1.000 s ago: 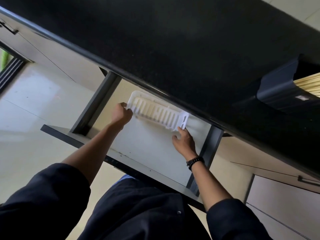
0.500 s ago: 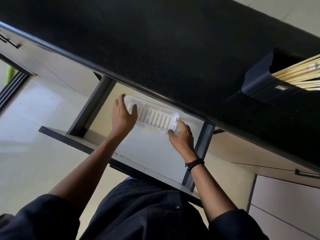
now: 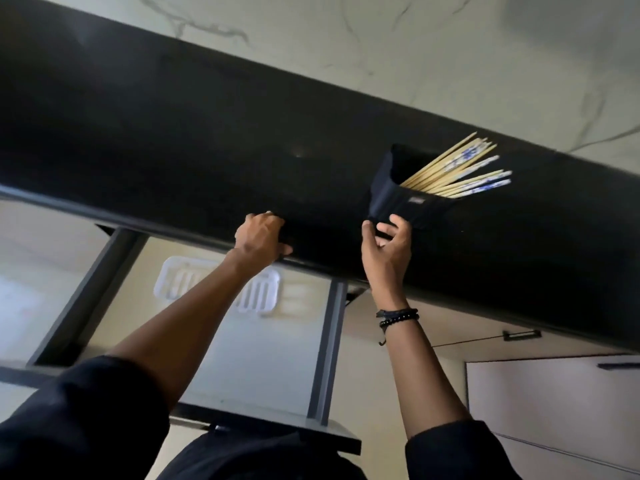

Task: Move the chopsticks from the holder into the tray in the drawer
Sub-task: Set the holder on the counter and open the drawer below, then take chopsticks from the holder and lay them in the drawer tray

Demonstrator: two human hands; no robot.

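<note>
Lower centre: drawer (image 3: 325, 341) open, white tray (image 3: 173, 278) flat inside. Mid-frame: left hand (image 3: 261, 237), fingers curled over the counter (image 3: 173, 150) edge. Right hand (image 3: 386, 252) half-spread, thumb and fingers (image 3: 400, 225) either side of the holder (image 3: 391, 188) base corner; grip not determinable. Chopsticks (image 3: 450, 171) tilted in the holder, up-right of those fingers, apart.

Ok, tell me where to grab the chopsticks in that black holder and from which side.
Pinch the chopsticks by their patterned top ends, coming from the right. They lean that way, fanned clear of the holder, with their lower ends hidden inside. The right hand grips the holder at its base; the left hand grips the countertop edge.
</note>
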